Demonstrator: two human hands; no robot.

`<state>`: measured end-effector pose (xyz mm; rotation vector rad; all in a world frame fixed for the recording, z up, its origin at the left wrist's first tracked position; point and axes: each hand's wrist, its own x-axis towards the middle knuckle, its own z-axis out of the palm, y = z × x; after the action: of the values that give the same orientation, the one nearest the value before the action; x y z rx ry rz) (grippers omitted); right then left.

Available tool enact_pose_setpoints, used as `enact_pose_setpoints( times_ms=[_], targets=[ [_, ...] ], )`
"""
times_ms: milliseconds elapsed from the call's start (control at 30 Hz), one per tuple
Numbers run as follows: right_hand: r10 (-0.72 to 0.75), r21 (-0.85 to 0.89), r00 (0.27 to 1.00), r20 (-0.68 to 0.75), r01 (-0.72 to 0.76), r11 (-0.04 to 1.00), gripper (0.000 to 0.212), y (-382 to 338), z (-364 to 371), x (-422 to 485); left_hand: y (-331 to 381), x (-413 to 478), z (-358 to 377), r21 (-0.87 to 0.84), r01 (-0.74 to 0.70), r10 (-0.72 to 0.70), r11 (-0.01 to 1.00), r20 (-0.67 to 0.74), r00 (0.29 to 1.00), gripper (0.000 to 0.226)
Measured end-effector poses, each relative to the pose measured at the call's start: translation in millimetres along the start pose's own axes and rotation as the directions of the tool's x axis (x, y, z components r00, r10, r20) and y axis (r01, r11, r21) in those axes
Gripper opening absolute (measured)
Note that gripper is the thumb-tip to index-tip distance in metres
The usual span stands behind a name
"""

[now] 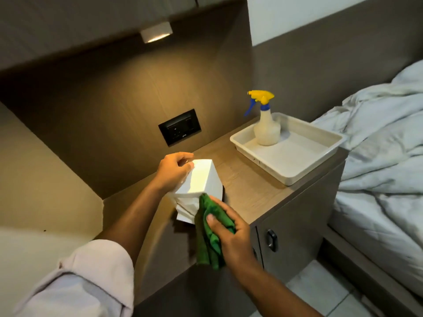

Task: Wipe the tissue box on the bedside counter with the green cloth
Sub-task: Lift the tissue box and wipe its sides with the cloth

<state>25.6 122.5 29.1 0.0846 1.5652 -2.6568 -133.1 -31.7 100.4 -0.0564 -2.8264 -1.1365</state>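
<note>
- I am looking down at the desk (251, 193), a wood-topped bedside unit running from about 7 o'clock up toward 2 o'clock in my view.
- My left hand (175, 170) is gripping the tissue box (201, 179) by its far upper end, with the fingers (183, 156) curled over the top edge and the thumb pressing on the lit white face.
- The tissue box is sitting near the middle of my view, tipped over toward me above the near part of the desk; I cannot tell whether its low end is touching the surface.
- White tissue is showing at the box's near, lower end, toward 6 o'clock.
- My right hand (231, 236) is bunching the green cloth (211, 232), fingers closed around it and the thumb lying across the folds.
- The top of the green cloth is touching the near corner of the tissue box, while its loose tail is hanging below my palm toward 6 o'clock.
- At about 2 o'clock from the box, a white tray (295, 165) is resting on the far end of the desk, well apart from both hands.
- A spray bottle (266, 126) with a yellow and blue trigger head is standing upright in the tray's back corner.
- A dark socket panel (179, 127) is sitting in the wall at 12 o'clock from the box, and a small lamp (156, 32) is glowing above it.
- The bed (384, 156) with rumpled pale covers is lying at 3 o'clock, just beside the desk.
</note>
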Motion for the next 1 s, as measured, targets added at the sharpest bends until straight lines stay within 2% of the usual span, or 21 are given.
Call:
enact_pose_setpoints(
  times_ms=[167,300,400,467,500,567,667,767,900,933,1000],
  targets=[
    [0.084,0.155,0.996,-0.008,-0.082,0.984,0.034,-17.2,-0.5,35.5,-12.6,-3.4,-1.9,-0.018,0.058,-0.059,0.998,-0.056,0.997,0.035],
    [0.13,0.254,0.991,0.036,-0.135,0.958,0.038,-16.9,-13.0,56.7,-14.4,-6.1,10.5,-0.029,0.127,-0.13,0.992,-0.208,0.97,0.036],
    [0.169,0.281,0.983,0.075,-0.183,0.942,0.052,-31.1,-28.7,85.2,-12.1,-13.3,9.3,-0.044,0.217,-0.219,0.975,-0.327,0.919,0.038],
    [0.178,0.278,0.981,0.078,-0.193,0.941,0.054,-42.6,-38.6,110.6,-8.6,-21.0,6.2,-0.05,0.261,-0.259,0.964,-0.391,0.883,0.027],
    [0.179,0.276,0.979,0.093,-0.198,0.941,0.045,-48.6,-42.6,126.1,-4.9,-25.6,5.8,-0.055,0.283,-0.28,0.957,-0.421,0.863,0.023],
    [0.183,0.275,0.975,0.123,-0.21,0.938,0.021,-56.6,-47.7,153.3,4.0,-37.6,7.5,-0.075,0.323,-0.322,0.943,-0.439,0.839,0.031],
    [0.207,0.244,0.965,0.162,-0.242,0.939,0.022,-63.1,-49.6,189.7,18.4,-58.9,20.0,-0.126,0.325,-0.344,0.937,-0.482,0.806,0.036],
    [0.223,0.226,0.952,0.207,-0.269,0.936,0.021,-71.5,-44.2,219.2,37.1,-74.1,42.1,-0.197,0.308,-0.365,0.931,-0.534,0.763,0.03],
    [0.249,0.123,0.931,0.266,-0.289,0.949,0.038,-78.4,-30.9,244.4,58.0,-81.2,57.0,-0.303,0.32,-0.438,0.898,-0.524,0.731,0.028],
    [0.249,0.1,0.925,0.288,-0.288,0.953,0.039,-80.4,-29.8,248.7,61.4,-81.0,57.9,-0.271,0.331,-0.427,0.904,-0.523,0.738,0.026],
    [0.235,0.074,0.922,0.308,-0.27,0.96,0.039,-85.3,-32.2,254.5,65.4,-79.0,55.3,-0.084,0.348,-0.332,0.934,-0.566,0.754,0.023]
  ],
)
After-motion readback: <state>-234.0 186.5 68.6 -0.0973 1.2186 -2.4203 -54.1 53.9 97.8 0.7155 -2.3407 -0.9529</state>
